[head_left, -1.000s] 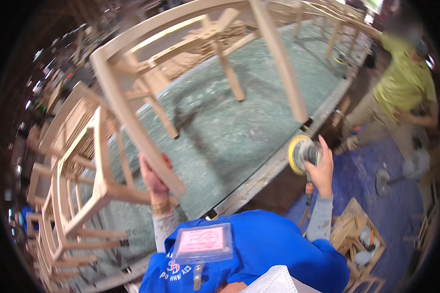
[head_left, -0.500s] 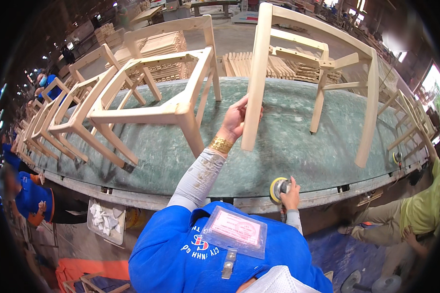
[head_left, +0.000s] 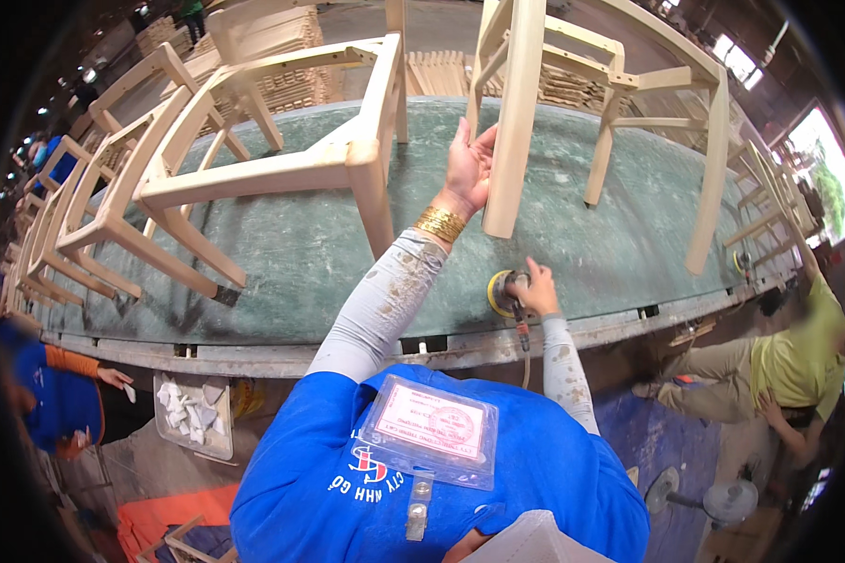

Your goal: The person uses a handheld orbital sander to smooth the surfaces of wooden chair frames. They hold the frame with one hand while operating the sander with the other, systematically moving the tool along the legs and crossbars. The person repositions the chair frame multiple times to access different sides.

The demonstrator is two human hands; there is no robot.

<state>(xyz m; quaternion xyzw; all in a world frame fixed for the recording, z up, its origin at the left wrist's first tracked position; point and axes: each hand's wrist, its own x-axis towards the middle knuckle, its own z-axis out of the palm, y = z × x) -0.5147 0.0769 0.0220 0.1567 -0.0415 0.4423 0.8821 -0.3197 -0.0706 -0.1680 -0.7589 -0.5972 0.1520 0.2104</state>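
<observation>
A pale, unfinished wooden chair frame [head_left: 514,122] stands in front of me on the green tabletop, its near leg hanging close to my left hand. My left hand [head_left: 469,169] is beside that leg with thumb and fingers apart. Some fingertips pass near or behind the wood, so contact is unclear. Lower and to the right, my right hand [head_left: 537,291] grips a round power sander [head_left: 503,293] with a yellow-edged pad and a hose. The sander sits near the table's front edge, apart from the chair.
More chair frames [head_left: 253,178] stand along the green table [head_left: 300,291] to the left, and others [head_left: 765,206] at the right. A co-worker in blue [head_left: 42,394] is at left, one in yellow-green [head_left: 798,361] at right. A bin of white scraps [head_left: 192,413] sits below the table edge.
My view has shifted, so the chairs sit higher in the picture. My left hand's fingers have opened from around the chair leg. My right hand has brought the sander farther over the tabletop.
</observation>
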